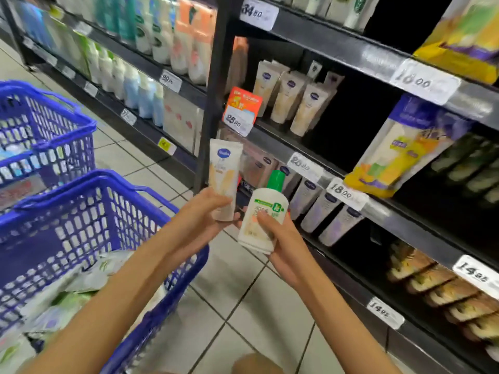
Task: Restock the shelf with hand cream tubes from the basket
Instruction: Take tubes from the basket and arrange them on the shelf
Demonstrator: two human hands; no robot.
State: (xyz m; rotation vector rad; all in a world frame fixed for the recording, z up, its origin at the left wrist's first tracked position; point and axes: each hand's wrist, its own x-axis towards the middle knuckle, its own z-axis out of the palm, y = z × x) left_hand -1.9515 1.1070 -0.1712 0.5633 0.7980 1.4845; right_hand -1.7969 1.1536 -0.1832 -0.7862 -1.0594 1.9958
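A dark shelf (272,143) rack fills the right and top of the frame, its tiers running off past the right edge. Two blue baskets sit at the left. The nearer basket (81,186), lower left, holds white and green packs too blurred to count. The farther basket (43,93), upper left, is cut off by the frame edge.

Two bare forearms reach in from the bottom. The left hand (199,214), at centre, has its fingers curled round the lower end of one cream-coloured hand cream tube (224,182), held upright in front of the shelf and not yet on it. Just beside it, the right hand (283,244) grips one white bottle (263,220) with a green cap, thumb across its front.

On the middle tier, upper centre, stands a cluster of matching tubes (307,112): three in front, with more behind that overlap and cannot be counted. One tier down are three lavender tubes (320,209). An orange promo tag (241,109) hangs at the shelf edge, and the white price labels are smeared by blur.
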